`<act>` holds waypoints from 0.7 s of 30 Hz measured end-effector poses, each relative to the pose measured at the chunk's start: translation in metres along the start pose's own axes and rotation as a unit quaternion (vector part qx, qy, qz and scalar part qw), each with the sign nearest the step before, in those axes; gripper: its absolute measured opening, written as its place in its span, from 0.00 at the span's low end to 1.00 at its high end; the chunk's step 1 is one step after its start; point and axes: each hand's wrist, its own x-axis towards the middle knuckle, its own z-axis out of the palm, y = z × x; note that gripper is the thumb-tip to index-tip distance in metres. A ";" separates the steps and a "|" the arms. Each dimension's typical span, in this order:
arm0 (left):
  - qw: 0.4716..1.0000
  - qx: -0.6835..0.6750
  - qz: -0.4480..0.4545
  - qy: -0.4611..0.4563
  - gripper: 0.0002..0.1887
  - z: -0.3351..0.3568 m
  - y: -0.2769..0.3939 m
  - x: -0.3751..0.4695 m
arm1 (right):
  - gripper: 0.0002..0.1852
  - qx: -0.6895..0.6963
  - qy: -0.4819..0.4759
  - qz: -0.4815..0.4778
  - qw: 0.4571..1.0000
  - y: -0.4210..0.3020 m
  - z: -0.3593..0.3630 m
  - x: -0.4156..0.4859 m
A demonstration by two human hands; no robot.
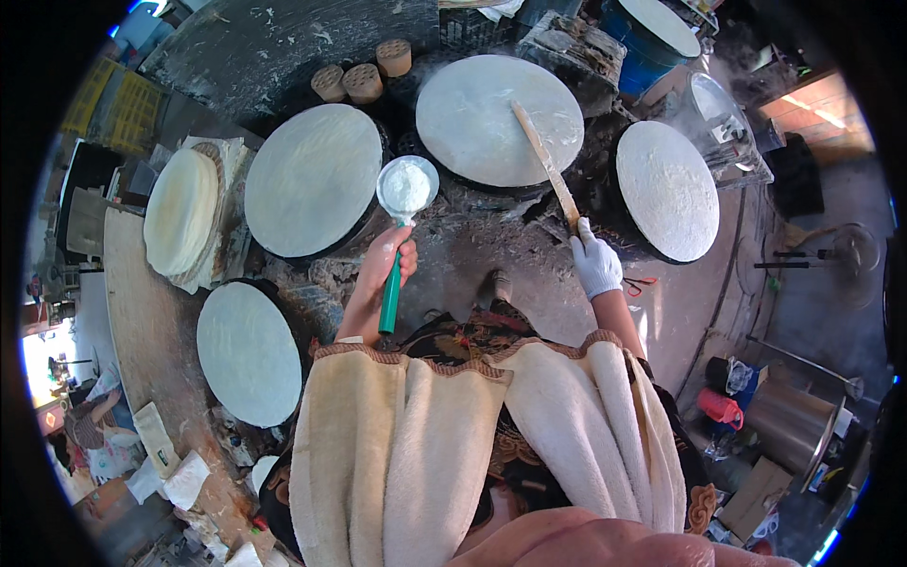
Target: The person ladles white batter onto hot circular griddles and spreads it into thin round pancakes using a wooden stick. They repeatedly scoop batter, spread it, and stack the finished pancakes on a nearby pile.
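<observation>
My bare left hand [390, 256] grips the green handle of a ladle [388, 301]. A lump of thick white batter or flour [409, 186] sits in its round bowl, beside the rim of a large round griddle [312, 181] coated with a pale layer. In a white knit glove, my right hand [596, 262] holds a long flat wooden scraper [544, 157]. The scraper's far end lies over the coated middle griddle [489, 117]; whether it touches cannot be told. Right of that hand stands another white-coated griddle [667, 190].
A fourth coated griddle [248, 354] stands at lower left. Behind it is a stack of thin round sheets [181, 212]. Several perforated briquettes [362, 83] sit at the back. A steaming metal pot [716, 106] and a blue barrel [641, 53] stand at right. A person [92, 425] is far left.
</observation>
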 end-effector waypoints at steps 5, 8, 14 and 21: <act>1.000 0.007 0.007 0.008 0.08 -0.008 -0.009 -0.021 | 0.25 -0.017 -0.011 -0.028 0.999 0.001 0.000 -0.015; 0.999 0.036 0.024 0.019 0.09 -0.013 -0.014 -0.033 | 0.23 0.285 -0.078 0.053 0.954 -0.009 -0.016 -0.033; 0.996 0.034 0.063 0.045 0.19 -0.005 -0.019 -0.055 | 0.23 0.610 -0.255 0.038 0.749 -0.115 -0.035 -0.050; 0.983 0.051 0.130 0.117 0.17 0.009 -0.035 -0.064 | 0.19 0.559 -0.457 -0.182 0.668 -0.188 0.009 -0.033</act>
